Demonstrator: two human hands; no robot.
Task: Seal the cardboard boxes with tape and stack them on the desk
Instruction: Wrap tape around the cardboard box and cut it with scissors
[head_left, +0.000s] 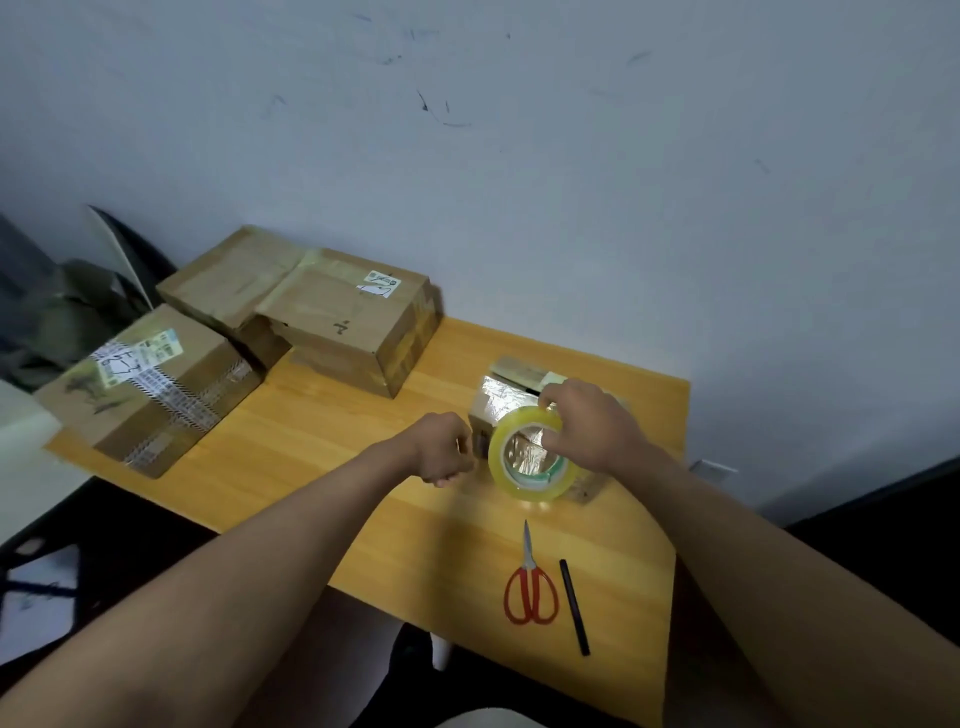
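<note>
Item: small brown cardboard box (506, 395), far right of our wooden desk (322, 441). Our right hand (592, 431) grasps the yellowish clear tape roll (530, 457) over it; our left hand (444, 449), fingers curled, seemingly pinches the tape end. Red-handled scissors (530, 587) lie near for cutting.

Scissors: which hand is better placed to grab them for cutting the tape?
Probably left. The right hand grips the tape roll over the small box; the left hand looks free. Scissors lie nearer the right.
</note>
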